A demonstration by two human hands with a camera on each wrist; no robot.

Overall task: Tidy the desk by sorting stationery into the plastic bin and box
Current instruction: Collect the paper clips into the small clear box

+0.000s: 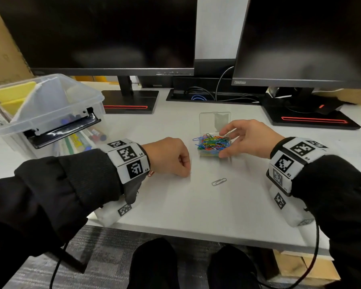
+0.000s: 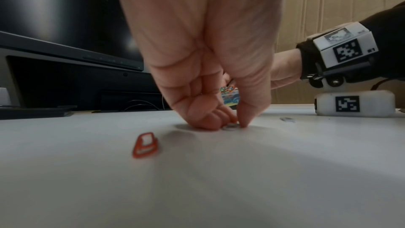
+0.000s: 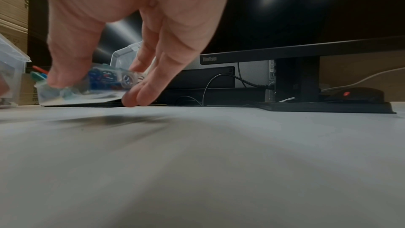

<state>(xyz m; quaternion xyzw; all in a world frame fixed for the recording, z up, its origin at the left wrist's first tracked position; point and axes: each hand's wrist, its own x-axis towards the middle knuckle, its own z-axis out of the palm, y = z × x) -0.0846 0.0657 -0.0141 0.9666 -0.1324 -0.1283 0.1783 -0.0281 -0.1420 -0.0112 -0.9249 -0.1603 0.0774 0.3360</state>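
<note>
A small clear box [image 1: 206, 151] full of coloured paper clips [image 1: 208, 142] stands mid-desk with its lid [image 1: 214, 121] raised. My right hand [image 1: 224, 142] grips the box, thumb on the near side and fingers on the far side. In the right wrist view the box [image 3: 103, 82] looks blurred and tilted in my right hand [image 3: 94, 89]. My left hand [image 1: 187, 171] is curled, fingertips down on the desk. The left wrist view shows my left hand [image 2: 235, 122] pinching a small grey paper clip [image 2: 229, 126]. Loose clips remain: a red one [image 2: 144, 145] and a grey one [image 1: 218, 181].
A clear plastic bin [image 1: 56, 113] holding yellow notes and pens stands at the left. Two dark monitors [image 1: 104, 32] on black stands [image 1: 129, 101] fill the back, with cables and a mouse [image 1: 329, 107]. The desk's front edge [image 1: 196, 234] is close to my body.
</note>
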